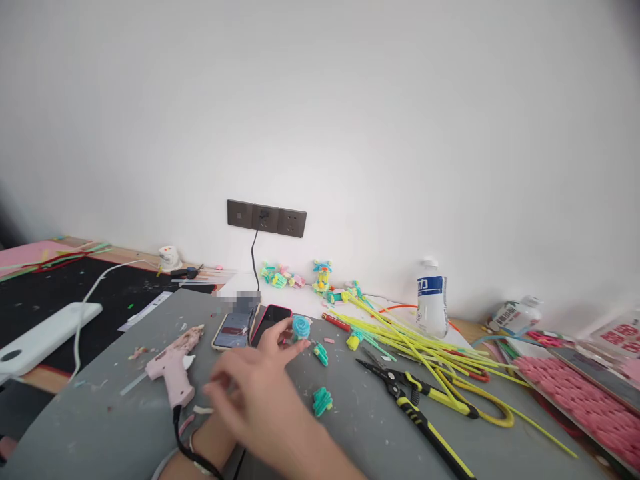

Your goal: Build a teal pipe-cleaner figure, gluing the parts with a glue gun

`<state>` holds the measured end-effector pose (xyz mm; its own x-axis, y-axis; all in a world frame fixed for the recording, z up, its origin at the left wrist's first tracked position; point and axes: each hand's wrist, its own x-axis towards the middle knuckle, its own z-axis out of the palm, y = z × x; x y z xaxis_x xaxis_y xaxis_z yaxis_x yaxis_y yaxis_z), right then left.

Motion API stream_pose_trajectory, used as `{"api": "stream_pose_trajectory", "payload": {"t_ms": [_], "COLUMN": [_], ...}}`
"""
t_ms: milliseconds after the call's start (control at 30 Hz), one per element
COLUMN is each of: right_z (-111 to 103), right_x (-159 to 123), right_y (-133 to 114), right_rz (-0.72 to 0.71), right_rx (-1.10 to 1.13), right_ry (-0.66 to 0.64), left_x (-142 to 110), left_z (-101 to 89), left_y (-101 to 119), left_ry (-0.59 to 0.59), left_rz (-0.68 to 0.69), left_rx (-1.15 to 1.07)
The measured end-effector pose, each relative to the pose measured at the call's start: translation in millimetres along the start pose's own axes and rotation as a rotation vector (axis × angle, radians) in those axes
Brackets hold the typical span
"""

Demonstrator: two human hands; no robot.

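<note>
Between the thumb and fingers of my left hand [276, 341] is a small blue rose-shaped flower [301, 327], held upright above the grey mat. My right hand [260, 395] crosses in front of the left wrist. Its bent fingers point left and stand apart, slightly blurred, with nothing seen in them. Close by on the mat lie two green fuzzy pieces, an upper one [321, 355] and a lower one [323, 401]. A pink hot glue gun [173, 373] rests left of my hands, its nozzle pointing away.
Black-and-yellow pliers [400, 393] and many yellow pipe cleaners [430, 357] lie to the right. A bottle [432, 300] stands by the wall. Two phones, one light-framed [233, 330] and one pink-edged [270, 317], lie beyond my hands. Small fuzzy figures [323, 275] line the back.
</note>
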<state>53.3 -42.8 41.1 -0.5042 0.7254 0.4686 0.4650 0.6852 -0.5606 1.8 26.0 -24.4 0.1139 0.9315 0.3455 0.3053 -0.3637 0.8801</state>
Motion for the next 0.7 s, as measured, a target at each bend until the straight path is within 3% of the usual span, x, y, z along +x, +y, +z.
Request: {"api": "stream_pose_trajectory", "payload": {"t_ms": [100, 200, 300, 500, 700], "right_z": [51, 89, 113, 133, 126], "right_x": [24, 43, 53, 57, 55], "right_y": [-26, -30, -25, -12, -14], "right_rz": [0.214, 0.4, 0.435, 0.469, 0.515], "right_rx": [-0.163, -0.315, -0.357, -0.315, -0.227], "right_ry": [-0.259, -0.338, -0.363, -0.326, -0.296], "left_x": [1, 2, 4, 4, 1], "left_z": [-1.1, -1.0, 1.1, 4.0, 3.7], "left_y": [-1, -5, -11, -14, 1], "left_ry": [-0.118, -0.111, -0.091, -0.148, -0.17], "left_rz": [-0.084, -0.175, -0.189, -0.2, -0.267], "left_rx": [-0.28, -0.528, -0.564, -0.587, -0.686]}}
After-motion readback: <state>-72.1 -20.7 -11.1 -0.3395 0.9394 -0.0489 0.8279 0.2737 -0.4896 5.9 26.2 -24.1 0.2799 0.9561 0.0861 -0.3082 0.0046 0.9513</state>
